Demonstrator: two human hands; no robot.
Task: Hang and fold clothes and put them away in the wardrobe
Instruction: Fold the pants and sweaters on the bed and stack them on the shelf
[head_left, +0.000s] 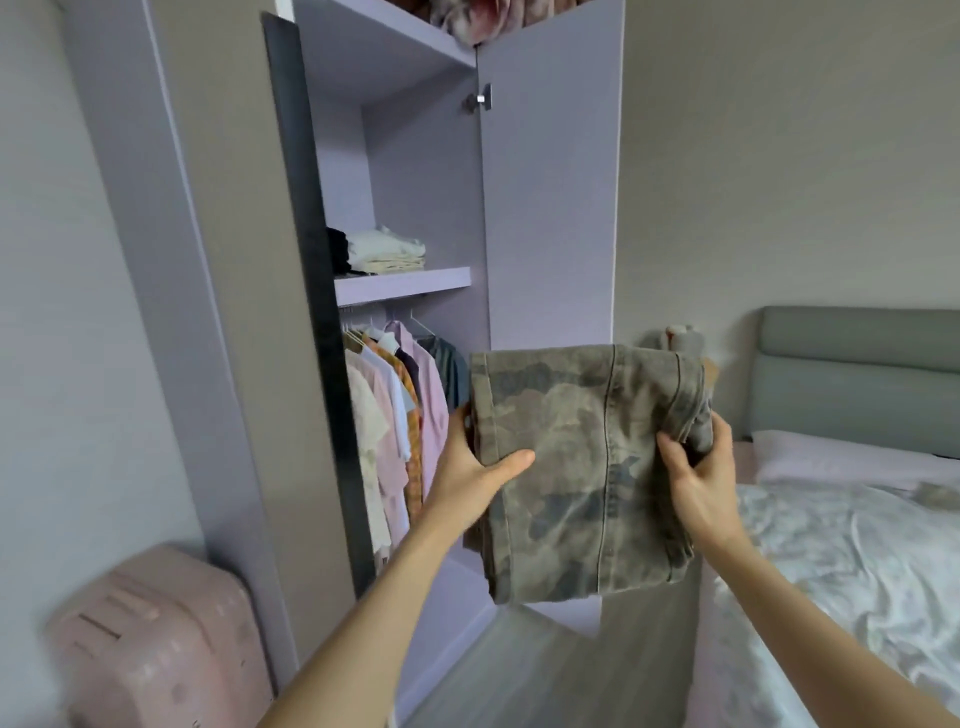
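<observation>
From the head camera, both bare arms reached forward and held a folded pair of faded camouflage-print trousers (582, 467) up in the air, in front of the open lilac wardrobe (550, 208) and clear of every shelf. The left hand (475, 470) gripped the left edge of the folded bundle, thumb lying across the front of the cloth and fingers hidden behind it. The right hand (701, 478) gripped the right edge, its fingers curled round the bunched folds there, thumb pressed onto the front.

Inside the wardrobe, a lilac middle shelf (402, 285) carried a small stack of folded cream and white garments (387, 252) with a dark item just beside it on the left. Below that shelf, a row of shirts on hangers (395, 415) in cream, pink, white, orange check and grey hung from a rail. The wardrobe door (550, 171) stood open to the right, and some pinkish patterned fabric (478, 18) sat on the top shelf.

A pale pink ridged hard-shell suitcase (156, 644) stood low on the left by the wall. On the right lay a bed with a white crumpled cover (841, 561), a pink pillow (852, 457) and a grey-green padded headboard (857, 374).
</observation>
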